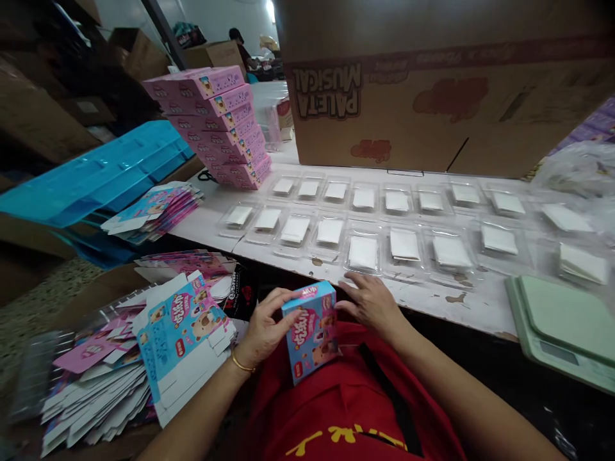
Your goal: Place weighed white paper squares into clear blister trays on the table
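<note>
A small blue and pink printed carton [312,333] stands folded into shape in front of my lap, tilted a little. My left hand [266,325] grips it by the left side and upper edge. On the other side, my right hand [377,306] has its fingers spread, with the thumb close to the carton's right edge; whether it touches cannot be made out. Flat, unfolded cartons [185,339] lie in a heap to the left of my left forearm. Beyond my hands, clear plastic trays [362,251] with folded white sheets in them line the table in two rows.
Pink boxes [230,137] are stacked at the table's far left, near a blue plastic bin [110,173] and more flat cartons [156,208]. A large cardboard box [432,128] stands at the back. A pale green scale [567,320] sits at right. Another person [240,48] is far behind.
</note>
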`<state>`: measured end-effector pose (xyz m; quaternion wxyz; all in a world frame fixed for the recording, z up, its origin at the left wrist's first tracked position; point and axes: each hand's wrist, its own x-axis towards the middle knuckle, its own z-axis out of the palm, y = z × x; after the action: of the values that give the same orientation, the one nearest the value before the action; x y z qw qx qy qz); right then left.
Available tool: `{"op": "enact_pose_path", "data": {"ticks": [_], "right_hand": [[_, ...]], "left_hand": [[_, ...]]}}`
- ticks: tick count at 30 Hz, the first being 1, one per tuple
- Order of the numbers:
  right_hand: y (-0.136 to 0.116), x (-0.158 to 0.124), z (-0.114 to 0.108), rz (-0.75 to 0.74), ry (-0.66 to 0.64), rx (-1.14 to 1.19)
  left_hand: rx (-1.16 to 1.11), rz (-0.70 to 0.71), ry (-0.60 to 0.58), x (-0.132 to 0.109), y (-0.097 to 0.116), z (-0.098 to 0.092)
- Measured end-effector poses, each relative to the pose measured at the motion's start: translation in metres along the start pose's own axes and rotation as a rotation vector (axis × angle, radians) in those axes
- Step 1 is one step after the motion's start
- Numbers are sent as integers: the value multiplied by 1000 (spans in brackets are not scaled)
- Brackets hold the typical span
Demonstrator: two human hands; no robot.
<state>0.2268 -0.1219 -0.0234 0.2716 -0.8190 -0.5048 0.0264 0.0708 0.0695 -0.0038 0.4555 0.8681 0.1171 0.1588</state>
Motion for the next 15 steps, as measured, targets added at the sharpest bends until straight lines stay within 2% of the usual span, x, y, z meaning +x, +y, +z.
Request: {"op": "enact_pose_path", "data": {"ticks": [2, 4, 5, 6, 7, 8, 10, 11, 13, 15], "right_hand": [[-4, -22, 1, 177, -79, 297], [-12, -42, 12, 346, -252, 671], [-15, -48, 20, 418, -311, 863], [-18, -51, 28, 491, -315, 1049], [-20, -51, 35, 567, -254, 1216], [-20, -48, 39, 636, -152, 1352], [-17, -39, 38, 738, 64, 1480], [-17, -35, 33, 752, 122, 1467], [-23, -29, 16, 657, 73, 1330], [-37, -27, -2, 420, -90, 1122]], "left_hand": [[-10, -45, 178, -1, 3, -12], [-104, -126, 351, -7, 4, -21], [-189, -177, 400, -11, 2, -24], [-286, -233, 394, -17, 0, -25], [-385, -290, 319, -24, -2, -26], [-475, -340, 187, -30, -5, -27], [-607, -407, -220, -39, -11, -28], [-650, -419, -382, -40, -13, -28], [-647, -406, -553, -37, -15, -23], [-547, -354, -612, -28, -13, -11]]}}
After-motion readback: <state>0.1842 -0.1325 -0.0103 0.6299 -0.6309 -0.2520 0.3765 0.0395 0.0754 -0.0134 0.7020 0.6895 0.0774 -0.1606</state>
